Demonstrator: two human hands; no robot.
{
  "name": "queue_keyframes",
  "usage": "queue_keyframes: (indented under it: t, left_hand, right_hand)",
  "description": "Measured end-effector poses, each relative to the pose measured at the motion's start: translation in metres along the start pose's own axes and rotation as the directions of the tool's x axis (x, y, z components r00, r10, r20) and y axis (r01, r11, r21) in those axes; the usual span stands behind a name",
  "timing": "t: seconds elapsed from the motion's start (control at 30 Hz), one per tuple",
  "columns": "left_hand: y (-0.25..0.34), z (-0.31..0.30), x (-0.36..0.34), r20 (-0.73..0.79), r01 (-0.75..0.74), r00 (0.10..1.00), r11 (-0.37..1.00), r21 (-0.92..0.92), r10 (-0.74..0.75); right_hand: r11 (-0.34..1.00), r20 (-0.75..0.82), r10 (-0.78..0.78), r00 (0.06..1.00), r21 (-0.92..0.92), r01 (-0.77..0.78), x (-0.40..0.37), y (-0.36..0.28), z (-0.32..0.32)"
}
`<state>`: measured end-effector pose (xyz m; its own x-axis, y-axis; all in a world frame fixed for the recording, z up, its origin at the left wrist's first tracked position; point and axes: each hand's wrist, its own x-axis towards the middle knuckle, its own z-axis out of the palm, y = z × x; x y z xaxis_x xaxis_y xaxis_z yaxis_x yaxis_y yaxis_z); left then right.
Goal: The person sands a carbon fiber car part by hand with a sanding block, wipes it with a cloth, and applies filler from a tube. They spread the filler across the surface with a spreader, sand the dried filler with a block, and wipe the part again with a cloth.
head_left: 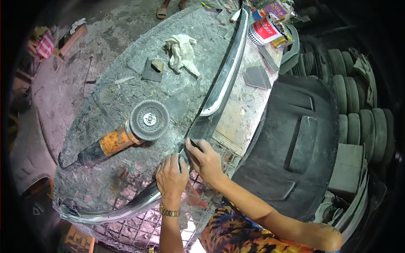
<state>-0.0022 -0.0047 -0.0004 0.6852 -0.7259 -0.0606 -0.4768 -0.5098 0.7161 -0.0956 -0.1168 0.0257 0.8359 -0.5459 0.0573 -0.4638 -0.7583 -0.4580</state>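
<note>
A long curved trim piece runs across the dusty work surface, with a white strip and a dark woven-patterned section near its middle. At that middle, my left hand, wearing a wristwatch, rests on the piece with its fingers bent over the edge. Just right of it, my right hand has its fingers closed together around a small dark thing too hidden to name. An orange angle grinder with a round disc lies to the left of both hands.
A crumpled white cloth and dark sheets lie farther back. Red-and-white can and other tins stand at the back right. A black hood-like panel is at the right, beside stacked tires. A person's sandalled foot shows at the top.
</note>
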Motion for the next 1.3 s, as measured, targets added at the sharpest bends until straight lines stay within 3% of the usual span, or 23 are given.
queue_keyframes:
  t: [0.1, 0.23, 0.33, 0.43, 0.53, 0.67, 0.77, 0.87, 0.93, 1.0, 1.03, 1.17, 1.3]
  left_hand:
    - [0.001, -0.001, 0.001, -0.005, -0.014, 1.0, 1.0, 0.002, 0.014]
    - [0.001, -0.001, 0.001, 0.028, 0.012, 1.0, 1.0, 0.017, -0.012]
    - [0.0, 0.001, 0.003, -0.041, -0.021, 0.999, 0.999, -0.026, 0.02]
    - [0.002, -0.002, 0.001, 0.046, 0.022, 0.999, 1.0, 0.005, -0.022]
    - [0.0, 0.001, 0.001, -0.031, -0.021, 0.999, 1.0, -0.011, 0.02]
    - [0.003, -0.003, 0.001, 0.077, 0.022, 0.997, 0.999, 0.035, -0.025]
    - [-0.003, 0.001, 0.0, -0.001, -0.013, 1.0, 1.0, 0.019, 0.013]
    - [0.0, 0.003, -0.005, -0.013, -0.012, 1.0, 1.0, 0.021, 0.013]
    - [0.002, 0.001, -0.001, -0.047, -0.037, 0.998, 0.999, 0.03, 0.038]
    - [-0.001, 0.003, -0.001, -0.053, -0.03, 0.998, 0.999, 0.021, 0.031]
    - [0.0, 0.003, -0.001, -0.054, -0.03, 0.998, 0.999, 0.025, 0.032]
    - [0.001, 0.0, -0.001, 0.013, 0.031, 0.999, 1.0, 0.005, -0.031]
    - [0.001, 0.001, -0.001, -0.006, 0.014, 1.0, 1.0, 0.004, -0.014]
  right_hand:
    - [1.0, 0.006, -0.001, 1.0, 0.0, 0.001, -0.025, 0.009, -0.001]
    - [1.0, -0.036, -0.002, 0.999, 0.002, 0.002, 0.003, 0.002, 0.002]
    - [1.0, -0.001, 0.015, 1.0, -0.009, -0.015, -0.014, 0.0, -0.006]
    - [1.0, -0.026, 0.003, 1.0, 0.005, -0.003, -0.006, 0.003, -0.001]
    - [1.0, -0.003, 0.028, 1.0, 0.011, -0.028, -0.01, 0.0, -0.003]
    - [1.0, -0.004, 0.0, 1.0, 0.003, 0.0, -0.017, 0.004, -0.005]
    - [1.0, -0.003, 0.005, 1.0, 0.006, -0.005, -0.024, 0.011, 0.002]
    - [0.999, -0.02, -0.002, 1.0, 0.047, 0.003, 0.023, -0.001, 0.001]
    - [0.992, -0.044, 0.022, 0.999, 0.123, -0.017, 0.038, 0.006, -0.005]
    - [0.945, -0.07, 0.182, 0.981, 0.289, -0.155, 0.032, 0.013, -0.025]
    - [0.946, -0.068, 0.227, 0.971, 0.251, -0.204, 0.024, 0.017, -0.029]
    - [0.966, 0.018, 0.184, 0.983, 0.183, -0.184, 0.009, 0.013, -0.029]
    - [0.982, -0.064, 0.081, 0.995, 0.174, -0.069, 0.011, 0.005, -0.005]
